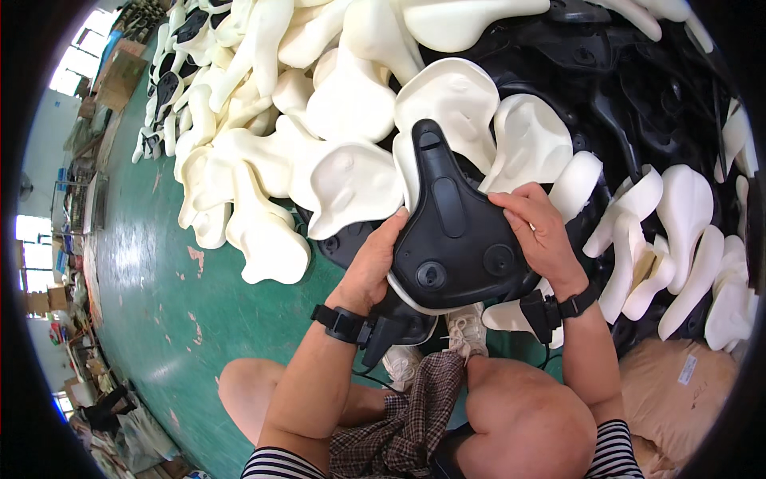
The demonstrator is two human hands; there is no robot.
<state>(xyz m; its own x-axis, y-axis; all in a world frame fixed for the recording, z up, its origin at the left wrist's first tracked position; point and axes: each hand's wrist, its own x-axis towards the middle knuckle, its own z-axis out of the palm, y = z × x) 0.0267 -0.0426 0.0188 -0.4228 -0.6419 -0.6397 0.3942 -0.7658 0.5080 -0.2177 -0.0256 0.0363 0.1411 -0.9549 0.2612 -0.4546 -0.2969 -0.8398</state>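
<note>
A black plastic bicycle saddle base (pixel 459 239) is held up in front of me, its narrow nose pointing away and two round recesses at its wide end. White foam of a saddle pad (pixel 405 170) shows along its left edge and under its near rim. My left hand (pixel 375 255) grips the left edge with the thumb near the rim. My right hand (pixel 542 227) pinches the right edge, thumb and fingers closed on it. The fingers beneath the base are hidden. Each wrist wears a black strap with a small device.
Beyond my hands lies a big heap of white foam saddle pads (pixel 351 104). Black saddle bases (pixel 638 96) are piled at the far right, with more foam pads (pixel 686 215) by them. A tan sack (pixel 678 383) lies at the lower right. Green floor (pixel 152 319) spreads to the left.
</note>
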